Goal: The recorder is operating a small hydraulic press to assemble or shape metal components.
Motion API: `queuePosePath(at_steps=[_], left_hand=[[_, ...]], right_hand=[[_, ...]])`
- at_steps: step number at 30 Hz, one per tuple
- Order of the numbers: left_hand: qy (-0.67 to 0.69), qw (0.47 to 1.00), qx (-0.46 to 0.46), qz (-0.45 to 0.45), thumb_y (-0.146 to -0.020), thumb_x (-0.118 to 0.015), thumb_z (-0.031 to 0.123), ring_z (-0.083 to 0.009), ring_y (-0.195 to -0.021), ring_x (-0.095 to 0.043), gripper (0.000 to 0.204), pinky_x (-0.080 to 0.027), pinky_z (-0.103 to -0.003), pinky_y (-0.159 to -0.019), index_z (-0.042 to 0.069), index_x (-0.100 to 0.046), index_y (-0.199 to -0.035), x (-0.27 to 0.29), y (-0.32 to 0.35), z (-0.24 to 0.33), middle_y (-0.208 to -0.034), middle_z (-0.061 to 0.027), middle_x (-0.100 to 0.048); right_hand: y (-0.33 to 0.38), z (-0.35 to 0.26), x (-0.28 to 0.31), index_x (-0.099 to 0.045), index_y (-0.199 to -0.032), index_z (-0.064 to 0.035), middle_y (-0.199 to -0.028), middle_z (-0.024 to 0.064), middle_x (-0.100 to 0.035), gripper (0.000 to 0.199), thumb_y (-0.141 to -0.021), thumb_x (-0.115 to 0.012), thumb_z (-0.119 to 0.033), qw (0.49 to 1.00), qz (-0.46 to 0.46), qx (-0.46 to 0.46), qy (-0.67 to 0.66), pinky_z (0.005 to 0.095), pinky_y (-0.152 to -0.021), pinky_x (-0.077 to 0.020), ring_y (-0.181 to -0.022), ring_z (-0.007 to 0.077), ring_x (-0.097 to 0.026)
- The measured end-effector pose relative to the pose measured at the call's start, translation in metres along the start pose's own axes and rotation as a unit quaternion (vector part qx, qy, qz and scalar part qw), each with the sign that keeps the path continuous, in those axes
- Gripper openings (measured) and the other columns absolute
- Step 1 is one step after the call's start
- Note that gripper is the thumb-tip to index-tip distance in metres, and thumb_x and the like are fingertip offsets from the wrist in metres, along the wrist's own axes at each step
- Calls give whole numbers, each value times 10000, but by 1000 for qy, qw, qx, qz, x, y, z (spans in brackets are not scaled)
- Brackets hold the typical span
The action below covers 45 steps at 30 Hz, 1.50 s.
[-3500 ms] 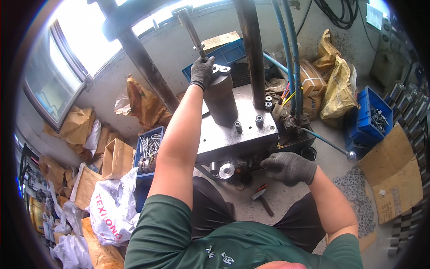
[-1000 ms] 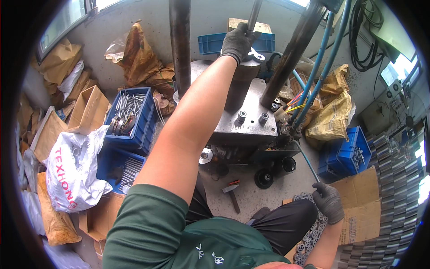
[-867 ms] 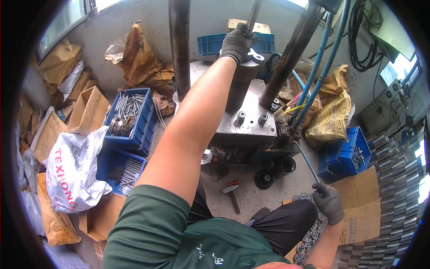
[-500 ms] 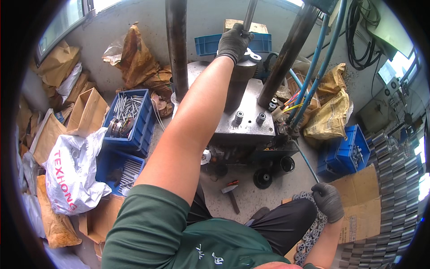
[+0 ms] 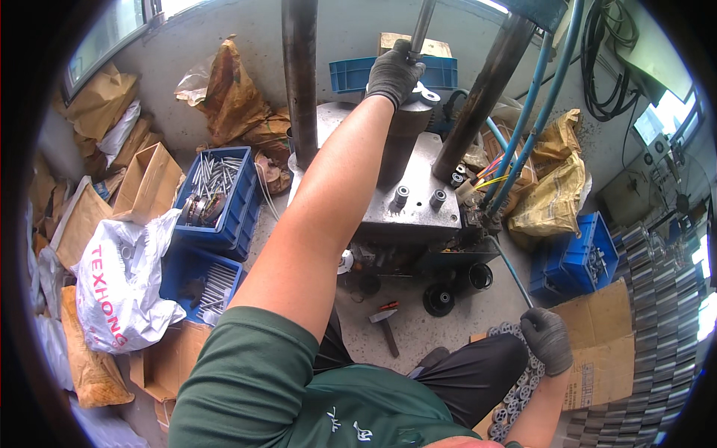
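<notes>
My left hand [image 5: 394, 75], in a dark grey glove, reaches far forward over the machine. Its fingers close around the lower end of an upright metal rod [image 5: 424, 26]. Just beside and below it, pale ring-shaped parts [image 5: 426, 95] sit on top of a dark cylindrical block [image 5: 403, 145]; my hand partly hides them. At my right knee, my right hand [image 5: 547, 340], gloved alike, is closed on the end of a long thin lever bar [image 5: 512, 270], which runs up to the machine's right side.
Dark columns [image 5: 300, 82] flank the block on a metal machine bed [image 5: 351, 205] bearing two small bearing-like parts. A hammer [image 5: 385, 328] lies on the floor. Blue crates [image 5: 243, 201] of metal rods stand left. Ring parts [image 5: 515, 396] fill a box by my right leg. Blue hoses [image 5: 538, 123] hang right.
The view has shifted slightly, moving the scene a little to the right. Both hands keep their places on the rod and the lever bar.
</notes>
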<state>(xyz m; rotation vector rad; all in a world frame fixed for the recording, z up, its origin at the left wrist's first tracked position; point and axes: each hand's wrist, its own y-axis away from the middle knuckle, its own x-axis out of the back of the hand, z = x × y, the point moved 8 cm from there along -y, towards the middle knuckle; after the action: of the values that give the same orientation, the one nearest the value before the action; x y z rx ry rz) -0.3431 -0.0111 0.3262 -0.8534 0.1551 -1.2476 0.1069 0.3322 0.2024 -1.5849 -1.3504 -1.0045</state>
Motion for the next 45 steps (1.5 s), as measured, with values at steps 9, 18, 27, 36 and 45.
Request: queuePosePath(at_steps=[9, 18, 27, 36, 45], left_hand=[[-6, 1000, -4, 0, -894, -781, 216, -273, -851, -783, 394, -639, -375, -794, 90, -594, -1217, -3, -1, -5, -994, -139, -774], [-18, 1000, -10, -9, -888, -734, 270, -371, -1049, -726, 375, -565, -473, -954, 115, -628, -1212, -2, 3, -5, -1055, -168, -759], [-26, 1000, -8, -6, -895, -729, 253, -346, -983, -747, 343, -584, -451, -909, 107, -639, -1192, 0, 3, -1, -1022, -169, -760], [28, 1000, 0, -15, -898, -774, 261, -299, -919, -763, 356, -592, -421, -882, 98, -635, -1182, 0, 4, -2, -968, -133, -769], [46, 999, -9, -19, -886, -831, 407, -238, -879, -775, 492, -605, -371, -867, 44, -654, -1167, -5, 2, -4, -985, -110, -784]], right_hand=[[1, 2, 0, -732, -927, 19, -782, 189, -692, 161, -881, -718, -135, 1000, 6, 8, -21, 397, -688, -539, -708, 287, -690], [-8, -9, 11, -696, -1107, -7, -1015, 152, -714, 230, -882, -689, -54, 996, 3, 56, -64, 353, -780, -551, -866, 225, -682], [-145, -32, 145, -641, -1125, -39, -1031, 203, -698, 189, -941, -612, -5, 874, 412, 211, 151, 461, -814, -558, -894, 400, -689], [-96, -19, 96, -728, -1089, -14, -950, 199, -707, 202, -904, -657, -57, 976, 173, 130, -13, 405, -822, -572, -840, 394, -694], [1, -13, -4, -756, -1012, -21, -889, 201, -713, 194, -846, -703, -104, 992, -88, 81, 44, 418, -748, -560, -782, 353, -708]])
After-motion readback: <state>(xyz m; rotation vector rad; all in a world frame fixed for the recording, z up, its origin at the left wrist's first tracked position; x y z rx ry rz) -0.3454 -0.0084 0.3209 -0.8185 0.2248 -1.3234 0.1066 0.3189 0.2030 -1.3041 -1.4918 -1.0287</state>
